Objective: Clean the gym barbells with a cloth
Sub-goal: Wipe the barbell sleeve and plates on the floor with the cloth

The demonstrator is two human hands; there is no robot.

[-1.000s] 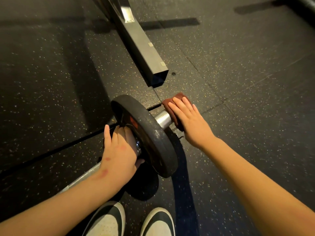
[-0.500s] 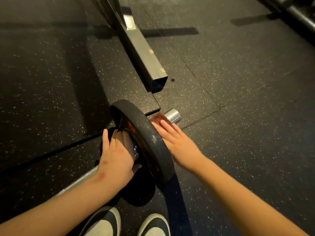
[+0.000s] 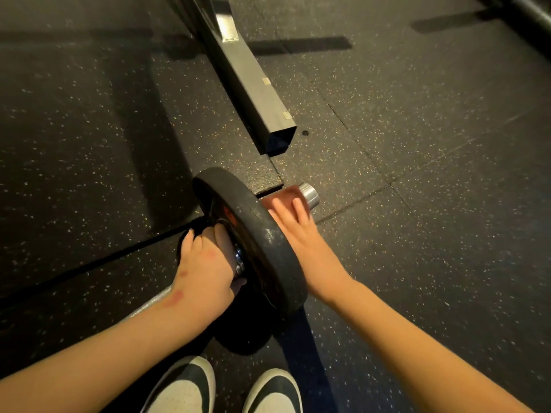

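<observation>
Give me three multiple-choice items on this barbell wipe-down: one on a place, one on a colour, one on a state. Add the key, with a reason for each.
1. Where is the cloth?
A. On the sleeve, just outside the weight plate
B. Wedged under the plate
C. Hung over the plate's top rim

2. What colour is the cloth?
A. Blue
B. White
C. Reddish-brown

3. What is the left hand doing?
A. Hanging free
B. Gripping the bar just inside the plate
C. Holding the cloth

Key:
1 A: the right hand presses it on the sleeve, whose shiny end pokes out beyond it.
2 C: it shows rust-red against the steel.
3 B: its fingers curl round the bar by the plate's inner face.
</observation>
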